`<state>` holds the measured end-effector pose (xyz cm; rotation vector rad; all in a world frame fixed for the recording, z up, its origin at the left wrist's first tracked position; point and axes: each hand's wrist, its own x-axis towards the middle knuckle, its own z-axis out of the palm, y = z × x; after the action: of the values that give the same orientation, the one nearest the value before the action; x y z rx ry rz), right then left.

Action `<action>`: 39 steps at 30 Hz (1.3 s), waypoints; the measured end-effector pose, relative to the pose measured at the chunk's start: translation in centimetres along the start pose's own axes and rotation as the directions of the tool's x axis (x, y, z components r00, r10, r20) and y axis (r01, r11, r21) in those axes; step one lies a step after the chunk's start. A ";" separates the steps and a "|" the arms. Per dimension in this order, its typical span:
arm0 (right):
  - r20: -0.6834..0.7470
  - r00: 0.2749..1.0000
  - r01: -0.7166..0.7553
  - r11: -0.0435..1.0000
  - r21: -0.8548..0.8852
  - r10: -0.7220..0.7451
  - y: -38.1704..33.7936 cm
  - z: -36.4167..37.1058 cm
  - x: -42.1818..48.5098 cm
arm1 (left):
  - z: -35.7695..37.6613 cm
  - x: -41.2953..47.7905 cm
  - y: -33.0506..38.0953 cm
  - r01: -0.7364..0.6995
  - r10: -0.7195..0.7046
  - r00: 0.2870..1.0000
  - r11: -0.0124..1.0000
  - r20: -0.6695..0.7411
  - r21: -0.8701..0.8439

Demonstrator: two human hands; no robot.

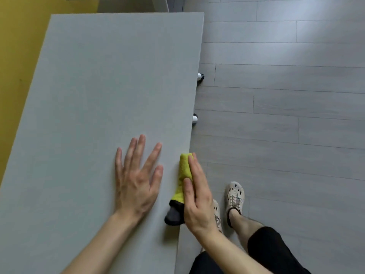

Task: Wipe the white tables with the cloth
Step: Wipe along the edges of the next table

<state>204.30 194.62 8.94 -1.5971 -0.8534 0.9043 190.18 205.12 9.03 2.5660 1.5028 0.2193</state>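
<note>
l hand flat on white table, fingers spread, holding nothing. r hand grips yellow-n-grey cloth w/ thumb over it, pressed on table's right edge, just right of l hand, not touching it.

Matt smooth table, fuzzy cloth
</note>
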 end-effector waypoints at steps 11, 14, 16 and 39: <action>-0.146 0.989 -0.009 1.000 -0.020 0.006 -2.0 -0.3 19.2 | 0.9 -1.0 0.4 0.013 -0.010 0.999 0.999 -0.054 0.041; -0.131 0.991 0.031 1.000 -0.008 -0.031 -0.7 0.9 7.4 | 1.0 -1.1 0.4 0.006 -0.004 0.998 0.999 -0.069 0.039; -0.058 0.998 0.038 0.999 -0.012 -0.039 0.0 1.2 -2.0 | 1.0 -1.2 0.5 0.003 0.000 0.997 0.999 -0.074 0.047; -0.081 0.996 0.038 0.999 0.011 -0.037 0.5 1.0 -4.2 | 1.2 -1.2 0.4 0.005 0.000 0.997 0.998 -0.078 0.069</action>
<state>201.53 191.24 8.80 -1.5906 -0.8168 0.8125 190.21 203.82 7.92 2.6377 1.5669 0.2757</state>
